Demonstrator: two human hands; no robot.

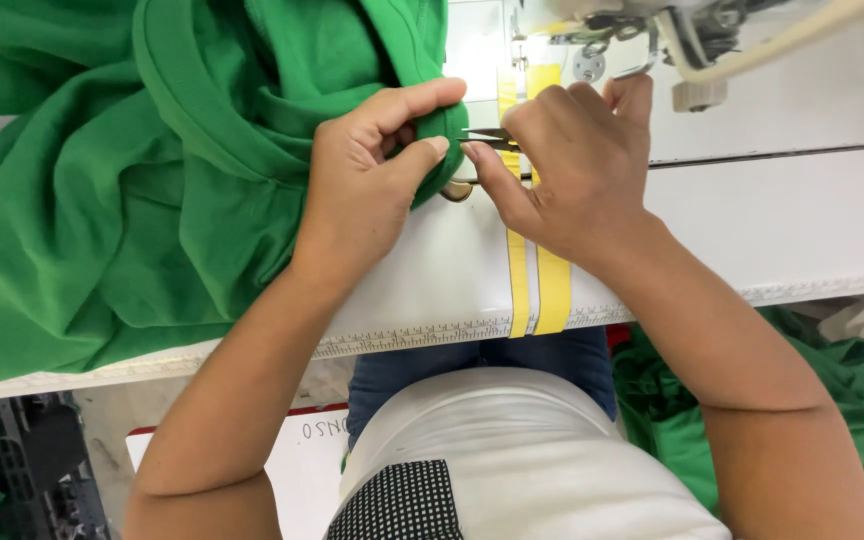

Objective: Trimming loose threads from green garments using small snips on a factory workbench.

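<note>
The left hand [367, 180] pinches a folded edge of the green garment [122, 200] between thumb and forefinger, the other fingers curled in behind, holding that small bunch of cloth just in front of the sewing machine head [652, 40]. The right hand [577, 165] closes around a pair of small thread snips [487, 140]; only the metal blades and a bit of brass-coloured loop below them show, the rest being hidden in the fist. The long axis of the snips lies nearly level across the view, with the tips pointing left toward the pinched cloth and touching or almost touching it; whether the blades are parted cannot be told.

The bulk of the garment lies heaped on the left part of the white worktop [752, 220], spilling over its near edge. Two yellow tape strips [542, 290] run from the machine toward the person, ending at a ruler scale [402, 335] along the worktop's front edge. More green fabric [852, 400] is piled low to the right, beside the person's lap.
</note>
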